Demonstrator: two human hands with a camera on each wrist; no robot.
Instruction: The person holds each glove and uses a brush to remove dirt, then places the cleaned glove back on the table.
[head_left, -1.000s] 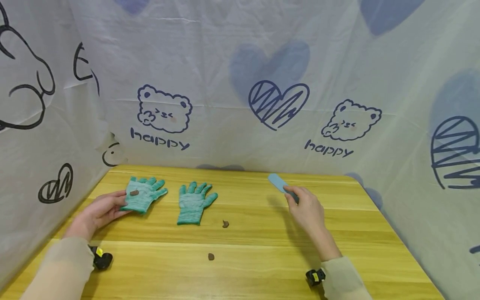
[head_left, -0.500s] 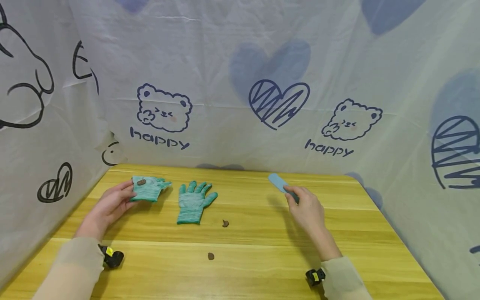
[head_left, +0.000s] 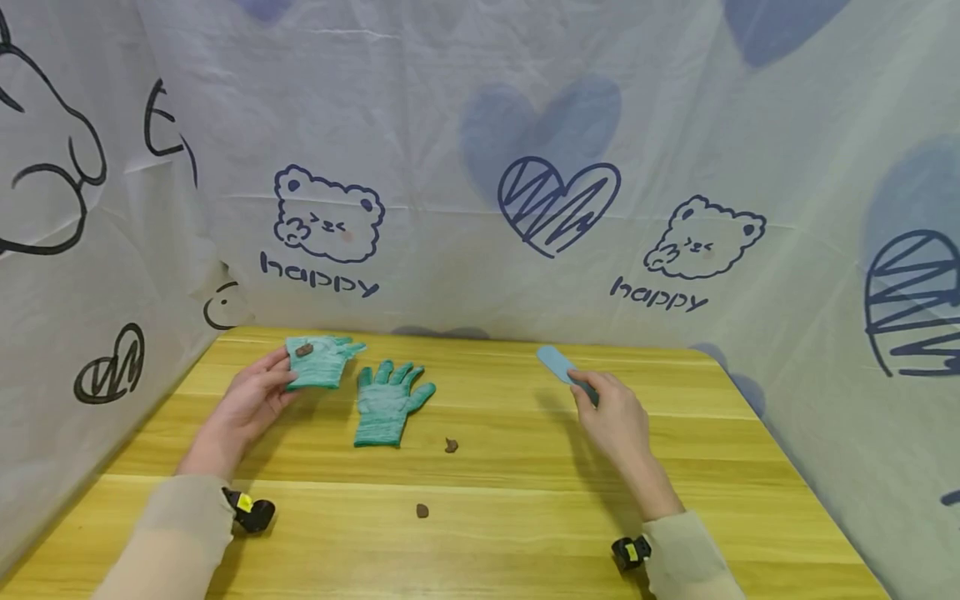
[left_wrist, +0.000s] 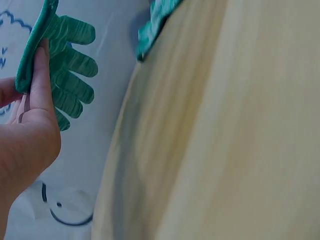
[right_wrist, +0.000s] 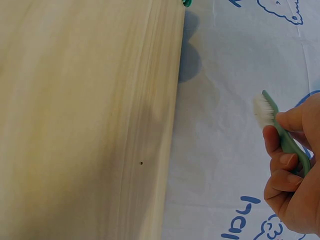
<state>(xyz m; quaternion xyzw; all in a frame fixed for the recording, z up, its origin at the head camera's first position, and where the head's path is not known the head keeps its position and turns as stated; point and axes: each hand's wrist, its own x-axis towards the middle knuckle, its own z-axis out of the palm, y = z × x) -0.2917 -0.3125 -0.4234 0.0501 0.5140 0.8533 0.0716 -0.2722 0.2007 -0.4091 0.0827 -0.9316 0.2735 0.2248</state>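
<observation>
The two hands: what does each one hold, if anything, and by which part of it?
The left hand holds a glove by the side of its cuff; the right hand holds a brush by its handle.

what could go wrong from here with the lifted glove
The brown piece on the lifted glove could drop onto the other glove, which lies close by; whether it is stuck on isn't clear. The left grip holds the lifted glove near its cuff, so its unsupported fingers might flop if pressed.
</observation>
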